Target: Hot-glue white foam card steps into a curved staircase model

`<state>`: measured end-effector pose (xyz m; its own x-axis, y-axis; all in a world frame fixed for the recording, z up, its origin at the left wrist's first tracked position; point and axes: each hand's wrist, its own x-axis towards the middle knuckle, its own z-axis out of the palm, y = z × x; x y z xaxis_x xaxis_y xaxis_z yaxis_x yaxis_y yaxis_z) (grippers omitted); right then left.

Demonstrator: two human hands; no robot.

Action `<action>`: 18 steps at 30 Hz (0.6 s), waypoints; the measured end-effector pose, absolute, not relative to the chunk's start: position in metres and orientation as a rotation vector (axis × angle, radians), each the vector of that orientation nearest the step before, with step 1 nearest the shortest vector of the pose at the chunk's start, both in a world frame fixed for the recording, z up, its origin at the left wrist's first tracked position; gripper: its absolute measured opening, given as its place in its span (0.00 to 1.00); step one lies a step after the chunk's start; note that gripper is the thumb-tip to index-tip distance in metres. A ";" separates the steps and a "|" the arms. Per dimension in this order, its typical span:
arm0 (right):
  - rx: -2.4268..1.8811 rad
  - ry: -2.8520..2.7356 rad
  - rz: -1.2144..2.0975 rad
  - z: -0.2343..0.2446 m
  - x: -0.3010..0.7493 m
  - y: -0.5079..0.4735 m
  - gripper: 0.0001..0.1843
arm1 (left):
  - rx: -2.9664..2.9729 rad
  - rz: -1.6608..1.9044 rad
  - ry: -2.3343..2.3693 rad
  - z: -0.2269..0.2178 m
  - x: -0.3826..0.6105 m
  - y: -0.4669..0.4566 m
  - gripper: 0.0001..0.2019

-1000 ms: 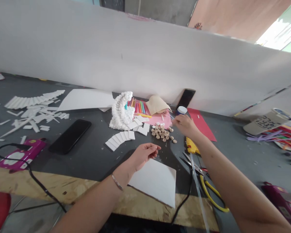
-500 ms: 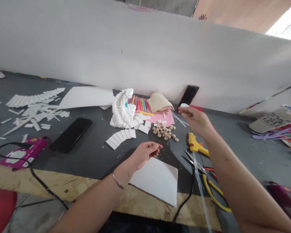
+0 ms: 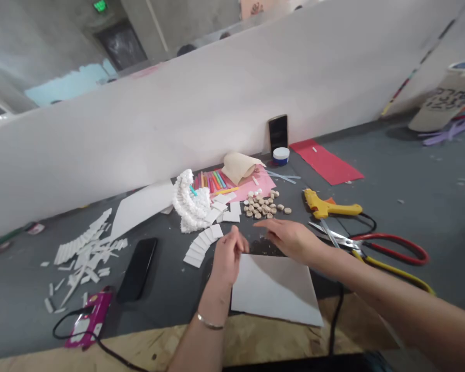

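Observation:
My left hand (image 3: 228, 254) is closed at the left corner of a white board (image 3: 277, 289), thumb pressed on curled fingers; whatever it may hold is hidden. Just above the board, my right hand (image 3: 290, 237) points left with its index finger stretched, and I see nothing in it. Beyond my hands lies a heap of small beige discs (image 3: 261, 205). To the left of them are a fan of white tiles (image 3: 203, 245) and a curved white piece covered in bumpy bits (image 3: 189, 204). A white-lidded jar (image 3: 281, 156) stands by an upright phone (image 3: 278, 132).
A yellow glue gun (image 3: 329, 206), scissors (image 3: 391, 245) and yellow-handled pliers lie at right. Red paper (image 3: 327, 161) is behind them. White strips (image 3: 85, 253), a black phone (image 3: 137, 268) and a purple box with a cable (image 3: 89, 320) are at left. A white partition (image 3: 217, 103) rises behind.
My right hand has come down and left from the jar to the board; the jar stands on the table. My view has turned and tilted, and my left hand is still near the board.

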<state>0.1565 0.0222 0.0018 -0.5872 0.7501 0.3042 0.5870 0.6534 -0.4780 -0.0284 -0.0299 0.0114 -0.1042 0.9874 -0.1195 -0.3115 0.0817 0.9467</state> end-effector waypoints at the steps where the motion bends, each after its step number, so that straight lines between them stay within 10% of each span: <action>1: -1.011 -2.434 0.448 -0.004 0.158 0.019 0.12 | 0.908 1.425 1.196 0.016 -0.034 -0.029 0.26; 9: -0.790 -2.466 0.466 -0.030 0.158 0.002 0.13 | 1.677 1.140 2.124 0.067 -0.102 -0.008 0.14; 18: -0.797 -2.489 0.498 -0.028 0.155 0.007 0.12 | 2.175 0.919 1.982 0.066 -0.074 0.035 0.07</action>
<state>0.1551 0.0070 -0.0277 -0.7173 0.6151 0.3272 0.4417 0.7647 -0.4692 -0.0744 0.0351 0.0657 -0.0037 0.9238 0.3830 0.8890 -0.1723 0.4242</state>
